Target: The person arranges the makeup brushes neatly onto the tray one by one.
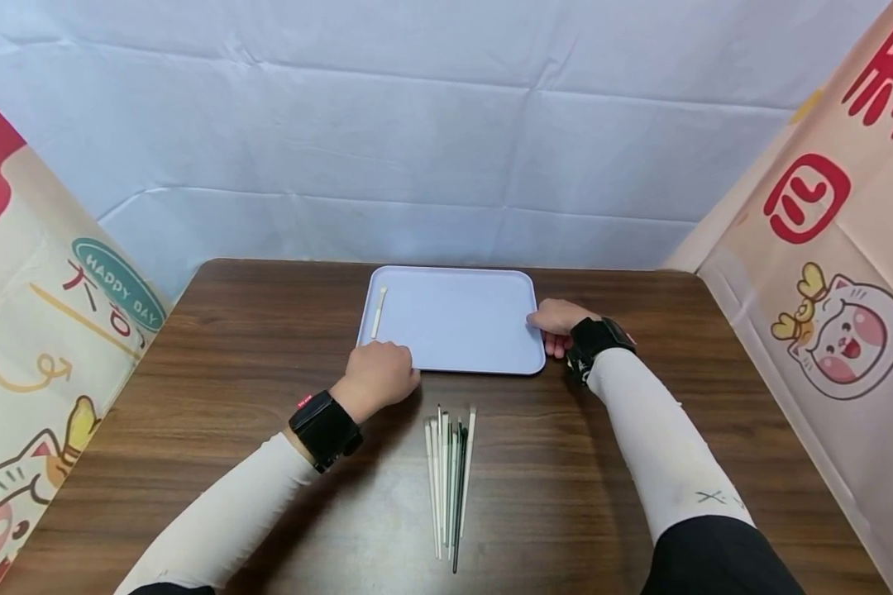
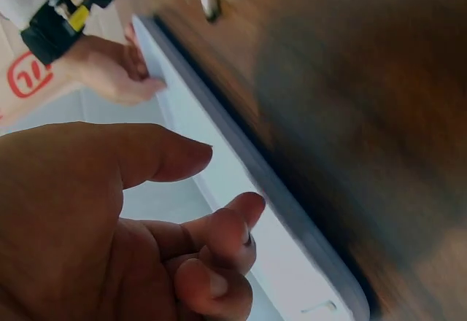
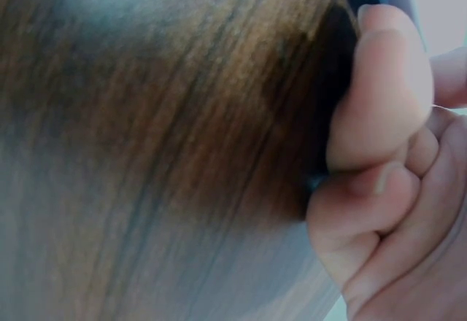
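A pale lavender tray [image 1: 461, 322] lies near the table's back edge, a thin pale paintbrush [image 1: 379, 312] inside along its left side. My right hand [image 1: 560, 321] pinches the tray's right edge, thumb over the rim and the other fingers curled beneath. At the front left corner, my left hand [image 1: 379, 378] overlaps the tray in the head view. In the left wrist view, the thumb and loosely bent fingers of this left hand [image 2: 139, 211] stand apart with nothing between them, close to the rim. Several slim paintbrushes [image 1: 449, 479] with pale and dark handles lie bunched in front of the tray.
The brown wooden table [image 1: 268, 330] reaches a white cloth backdrop [image 1: 417, 140] at the back. Printed banners stand along both sides, the left banner [image 1: 67, 330] with a green oval and the right banner [image 1: 826, 289] with a cartoon cat.
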Demonstrator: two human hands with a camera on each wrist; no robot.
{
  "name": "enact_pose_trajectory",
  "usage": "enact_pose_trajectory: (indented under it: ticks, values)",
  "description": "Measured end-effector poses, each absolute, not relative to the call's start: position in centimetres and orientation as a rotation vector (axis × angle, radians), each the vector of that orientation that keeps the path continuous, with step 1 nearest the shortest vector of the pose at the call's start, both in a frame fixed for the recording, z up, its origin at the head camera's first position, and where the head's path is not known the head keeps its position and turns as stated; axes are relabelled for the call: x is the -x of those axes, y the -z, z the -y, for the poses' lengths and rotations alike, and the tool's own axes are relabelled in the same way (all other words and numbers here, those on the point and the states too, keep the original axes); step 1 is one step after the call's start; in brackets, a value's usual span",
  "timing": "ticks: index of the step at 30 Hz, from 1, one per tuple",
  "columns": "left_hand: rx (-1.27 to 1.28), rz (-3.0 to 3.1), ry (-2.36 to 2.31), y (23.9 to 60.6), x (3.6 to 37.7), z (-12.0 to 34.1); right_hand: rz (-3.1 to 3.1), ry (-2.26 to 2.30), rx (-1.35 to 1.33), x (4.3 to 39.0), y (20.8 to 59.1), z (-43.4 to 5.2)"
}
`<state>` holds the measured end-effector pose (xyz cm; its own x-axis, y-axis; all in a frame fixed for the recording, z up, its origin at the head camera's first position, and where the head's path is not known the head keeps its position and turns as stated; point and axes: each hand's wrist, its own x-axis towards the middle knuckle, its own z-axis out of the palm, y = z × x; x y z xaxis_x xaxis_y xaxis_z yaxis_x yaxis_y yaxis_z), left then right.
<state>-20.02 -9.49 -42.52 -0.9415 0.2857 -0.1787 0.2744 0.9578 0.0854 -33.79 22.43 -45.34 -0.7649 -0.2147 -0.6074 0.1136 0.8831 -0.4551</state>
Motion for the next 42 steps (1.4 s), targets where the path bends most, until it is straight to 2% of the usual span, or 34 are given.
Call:
enact_pose_trajectory:
  ticks: [25, 42]
  values:
    - [-0.549, -2.862, -0.142, 42.9, 13.5, 8.5, -2.359, 0.622, 0.038, 33.6, 45.2, -22.4]
    - [-0.557, -2.792, -0.064, 43.1, 11.3, 7.6, -2.358, 0.639, 0.03, 33.7, 45.5, -22.5]
